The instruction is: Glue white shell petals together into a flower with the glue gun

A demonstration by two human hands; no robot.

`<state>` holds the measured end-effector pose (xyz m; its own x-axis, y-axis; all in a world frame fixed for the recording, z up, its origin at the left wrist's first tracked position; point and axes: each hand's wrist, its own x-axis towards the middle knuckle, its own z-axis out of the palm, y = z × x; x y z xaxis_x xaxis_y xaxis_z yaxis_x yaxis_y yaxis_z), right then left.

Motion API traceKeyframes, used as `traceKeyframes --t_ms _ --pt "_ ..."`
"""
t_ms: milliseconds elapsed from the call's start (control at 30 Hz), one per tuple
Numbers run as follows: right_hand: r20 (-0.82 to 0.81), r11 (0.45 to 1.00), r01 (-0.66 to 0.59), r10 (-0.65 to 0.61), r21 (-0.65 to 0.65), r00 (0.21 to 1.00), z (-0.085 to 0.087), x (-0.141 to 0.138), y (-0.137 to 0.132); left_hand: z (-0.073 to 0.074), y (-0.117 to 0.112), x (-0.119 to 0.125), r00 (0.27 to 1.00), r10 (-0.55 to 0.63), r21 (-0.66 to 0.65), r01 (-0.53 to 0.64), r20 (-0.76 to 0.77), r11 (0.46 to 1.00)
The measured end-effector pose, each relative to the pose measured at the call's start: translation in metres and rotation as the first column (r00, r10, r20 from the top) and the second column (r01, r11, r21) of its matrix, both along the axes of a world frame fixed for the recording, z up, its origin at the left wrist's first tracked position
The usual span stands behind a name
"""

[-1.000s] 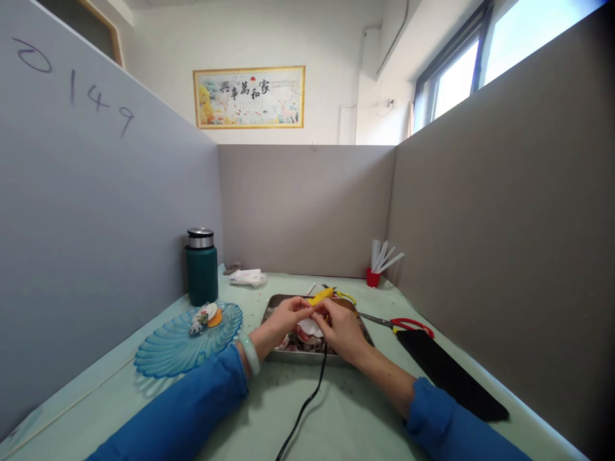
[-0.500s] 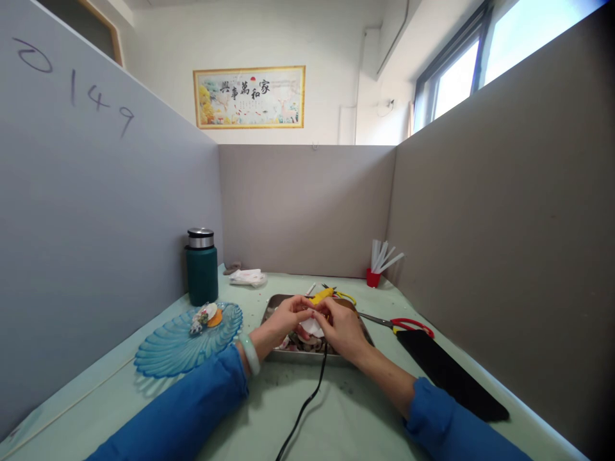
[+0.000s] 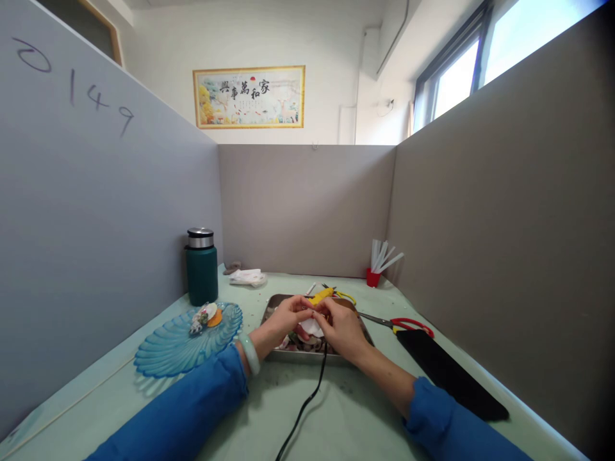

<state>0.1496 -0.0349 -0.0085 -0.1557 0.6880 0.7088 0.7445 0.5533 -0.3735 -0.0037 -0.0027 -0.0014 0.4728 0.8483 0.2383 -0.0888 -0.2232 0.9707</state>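
My left hand (image 3: pixel 288 315) and my right hand (image 3: pixel 342 325) meet over a metal tray (image 3: pixel 288 356), fingertips pinched together. What they pinch is hidden behind the fingers. Just below the fingertips shows a white, shell-like piece (image 3: pixel 312 328); whether it is held or lies in the tray I cannot tell. Small pinkish and dark pieces (image 3: pixel 300 344) fill the tray's near part. Behind the fingers lies a yellow tool, apparently a glue gun (image 3: pixel 321 296). A black cord (image 3: pixel 307 403) runs from the tray towards me.
On the left, a blue scalloped plate (image 3: pixel 163 352) carries a small shell cluster (image 3: pixel 205 318), with a green bottle (image 3: pixel 202 275) behind. Red-handled scissors (image 3: pixel 413 324) and a black flat strip (image 3: pixel 451 374) lie right. White sticks (image 3: pixel 380 256) stand in a red cup (image 3: pixel 373 278); a white packet (image 3: pixel 248 277) lies at the back.
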Motion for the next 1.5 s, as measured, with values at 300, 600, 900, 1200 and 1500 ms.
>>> traceKeyframes --t_ms 300,600,900,1200,1500 --pt "-0.005 1.0 -0.005 0.006 0.011 1.0 -0.0012 -0.0007 -0.0001 -0.002 0.0014 -0.0003 1.0 -0.002 -0.011 0.002 -0.004 1.0" --pt "-0.018 1.0 -0.026 0.026 0.003 0.999 -0.0013 -0.001 -0.0006 -0.0024 0.0007 -0.001 1.0 -0.007 0.002 0.007 -0.022 1.0" --pt "-0.014 0.999 -0.037 0.037 -0.001 0.999 -0.0012 -0.001 -0.0007 -0.004 0.0032 -0.0013 0.999 0.011 0.018 -0.01 -0.039 1.0" --pt "-0.015 0.999 -0.034 0.034 -0.001 0.999 -0.0023 -0.0009 0.0001 -0.002 0.0008 0.0001 0.999 0.016 -0.02 -0.016 -0.036 1.0" --pt "-0.01 1.0 -0.021 0.022 0.006 1.0 -0.0007 -0.0013 -0.001 -0.0005 -0.0006 0.0005 0.999 0.017 -0.013 -0.018 -0.028 1.0"
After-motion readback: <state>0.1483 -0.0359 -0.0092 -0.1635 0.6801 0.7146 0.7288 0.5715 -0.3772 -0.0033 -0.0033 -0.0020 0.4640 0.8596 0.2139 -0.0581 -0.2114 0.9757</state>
